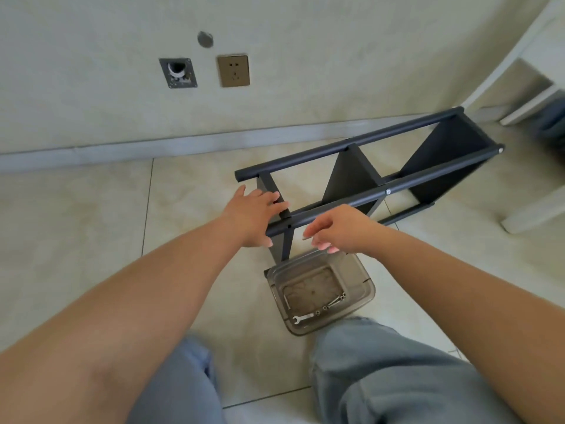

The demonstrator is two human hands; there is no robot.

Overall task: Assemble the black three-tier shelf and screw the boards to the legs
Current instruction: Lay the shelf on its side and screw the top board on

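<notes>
On the floor by the wall: the black shelf (367, 179) lies on its side on the tiles, three boards standing between the round legs.
Far board: a silver screw head (500, 150) shows at the end of the near upper leg (397, 186), so that joint looks fastened.
Middle board: another screw head (388, 192) sits in the same leg where it meets the board.
Nearest board: only a bare dark hole (289, 226) shows in the leg here, so this joint seems not yet screwed; I judge it the step in hand.
Left hand (253, 217): fingers laid out nearly straight over the nearest board's edge, steadying it, gripping nothing.
Right hand (339, 229): fingers curled, pinching what looks like a thin screw (306, 238) just beside the hole.
Clear tub (318, 293): stands near the person's knees, holding a small wrench (302, 318), a hex key and a few loose screws.
Remaining: at least this joint; the legs underneath are too hidden to judge.
</notes>
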